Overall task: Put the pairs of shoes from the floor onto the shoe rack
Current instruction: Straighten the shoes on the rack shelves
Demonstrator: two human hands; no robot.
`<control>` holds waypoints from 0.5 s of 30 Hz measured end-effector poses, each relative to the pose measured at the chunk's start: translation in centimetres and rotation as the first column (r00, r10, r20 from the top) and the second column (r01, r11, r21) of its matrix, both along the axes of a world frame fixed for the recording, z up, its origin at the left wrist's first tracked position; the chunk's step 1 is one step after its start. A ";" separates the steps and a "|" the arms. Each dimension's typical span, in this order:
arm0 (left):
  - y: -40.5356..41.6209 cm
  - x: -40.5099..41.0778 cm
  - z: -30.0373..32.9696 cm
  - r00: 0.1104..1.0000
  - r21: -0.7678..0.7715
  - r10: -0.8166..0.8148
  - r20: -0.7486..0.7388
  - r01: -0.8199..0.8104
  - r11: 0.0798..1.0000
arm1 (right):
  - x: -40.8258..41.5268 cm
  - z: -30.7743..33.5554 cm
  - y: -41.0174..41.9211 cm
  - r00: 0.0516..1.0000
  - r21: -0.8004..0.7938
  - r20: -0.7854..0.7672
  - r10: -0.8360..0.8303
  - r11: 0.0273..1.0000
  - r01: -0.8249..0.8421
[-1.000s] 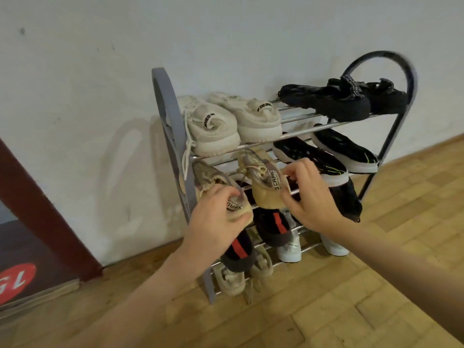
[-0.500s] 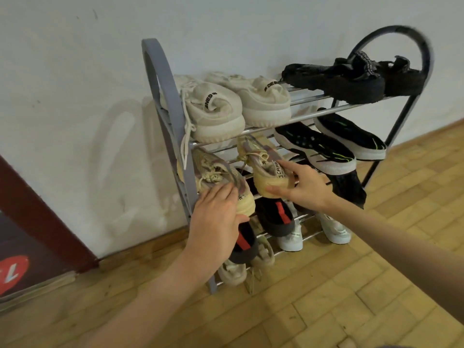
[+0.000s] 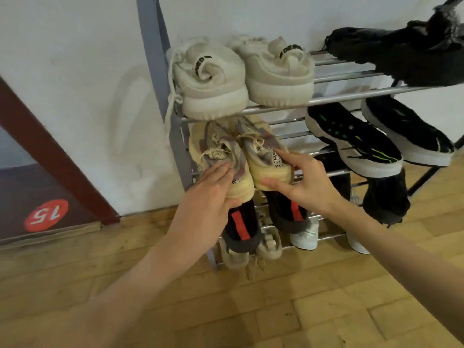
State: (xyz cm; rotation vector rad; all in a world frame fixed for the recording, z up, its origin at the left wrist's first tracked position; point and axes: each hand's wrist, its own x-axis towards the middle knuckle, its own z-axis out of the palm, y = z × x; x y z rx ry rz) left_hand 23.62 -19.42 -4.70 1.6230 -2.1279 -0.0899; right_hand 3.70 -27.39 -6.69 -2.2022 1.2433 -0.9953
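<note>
A grey shoe rack (image 3: pixel 155 59) with metal rails stands against the white wall. A yellow-beige pair lies on its second shelf at the left, heels toward me. My left hand (image 3: pixel 208 199) holds the heel of the left yellow shoe (image 3: pixel 213 146), fingers flat on top and thumb under the sole. My right hand (image 3: pixel 301 182) presses the heel of the right yellow shoe (image 3: pixel 266 159) with straight, spread fingers, the thumb touching the sole's edge.
The top shelf carries a white pair (image 3: pixel 213 84) and black sandals (image 3: pixel 401 56). Black-and-white sneakers (image 3: pixel 351 144) fill the second shelf's right side. Black shoes with red stripes (image 3: pixel 241 222) and pale shoes (image 3: pixel 306 237) sit lower. Left of the rack leans a dark red board (image 3: pixel 46 214).
The two yellow shoes have gone deeper onto the second shelf and now lie side by side. My right hand's fingers have straightened. The view has moved closer to the rack.
</note>
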 end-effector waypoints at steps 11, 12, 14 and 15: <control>-0.7 -0.9 0.8 0.984 0.099 0.177 0.020 -0.178 0.979 | -0.1 -2.9 -1.7 0.992 0.001 0.121 0.029 1.000 -0.029; -0.8 -0.8 0.9 0.984 0.104 0.175 0.040 -0.178 0.978 | 0.0 -2.8 -1.6 0.992 -0.025 0.122 0.024 0.999 -0.021; -0.9 -1.0 1.0 0.981 0.108 0.177 0.079 -0.184 0.977 | 0.2 -2.7 -1.1 0.995 -0.054 0.097 -0.011 0.998 0.016; -1.0 -1.1 1.1 0.979 0.101 0.179 0.101 -0.189 0.977 | 0.2 -2.6 -0.9 0.997 -0.060 0.081 -0.020 0.998 0.024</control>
